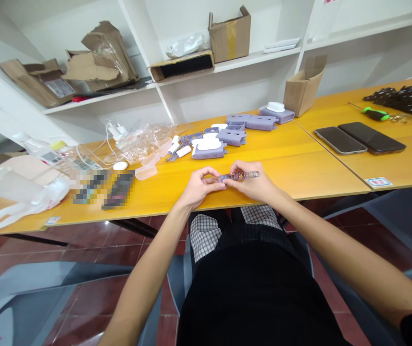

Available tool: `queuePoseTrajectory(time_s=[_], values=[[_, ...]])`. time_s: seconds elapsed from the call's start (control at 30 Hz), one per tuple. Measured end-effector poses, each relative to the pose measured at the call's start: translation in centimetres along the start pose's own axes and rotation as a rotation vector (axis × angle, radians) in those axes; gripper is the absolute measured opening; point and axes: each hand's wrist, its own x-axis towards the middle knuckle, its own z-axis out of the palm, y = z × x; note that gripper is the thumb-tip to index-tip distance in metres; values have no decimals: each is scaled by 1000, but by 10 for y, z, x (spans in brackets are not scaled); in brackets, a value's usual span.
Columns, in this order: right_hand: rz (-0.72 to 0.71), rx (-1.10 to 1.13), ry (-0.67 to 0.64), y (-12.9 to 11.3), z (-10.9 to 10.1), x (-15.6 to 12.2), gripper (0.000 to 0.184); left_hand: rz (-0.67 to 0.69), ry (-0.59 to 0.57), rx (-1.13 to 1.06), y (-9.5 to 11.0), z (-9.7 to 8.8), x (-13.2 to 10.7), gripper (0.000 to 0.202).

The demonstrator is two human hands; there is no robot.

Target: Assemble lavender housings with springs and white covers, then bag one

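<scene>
A long yellow-orange table (281, 168) ran across the view, a seam crossing its top; from left to right it carried a clear bottle (34, 146), crumpled clear plastic (141, 144), pale pink trays (146, 172), a cluster of lilac casings (207, 154), an open cardboard carton (304, 89), two dark phones (371, 137) side by side, a green-and-black screwdriver (375, 114) and a dark heap (404, 99). Behind, white shelving (263, 59) held brown boxes (225, 42) — some torn open — while dark red floor tiles (112, 245) showed below.

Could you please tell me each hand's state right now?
Left hand: closed on a small purple part.
Right hand: closed on a slender, translucent-handled tool.
</scene>
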Motion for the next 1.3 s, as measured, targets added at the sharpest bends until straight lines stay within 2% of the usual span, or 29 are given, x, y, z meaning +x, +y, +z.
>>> queuePoseTrajectory(time_s=[0.23, 0.4, 0.5, 1.07, 1.3], values=[[-46, 91, -176, 11, -21, 3, 19, -11, 5, 11, -1, 1, 1, 46], [-96, 130, -225, 8, -30, 3, 26, -11, -5, 12, -2, 1, 1, 45], [-120, 111, -248, 6, -31, 3, 22, -3, -8, 11, -3, 1, 2, 44], [34, 15, -209, 11, -19, 5, 15, 20, 31, -3, 1, 3, 0, 45], [54, 18, -196, 10, -17, 4, 13, 12, 48, -20, 2, 5, 0, 46]])
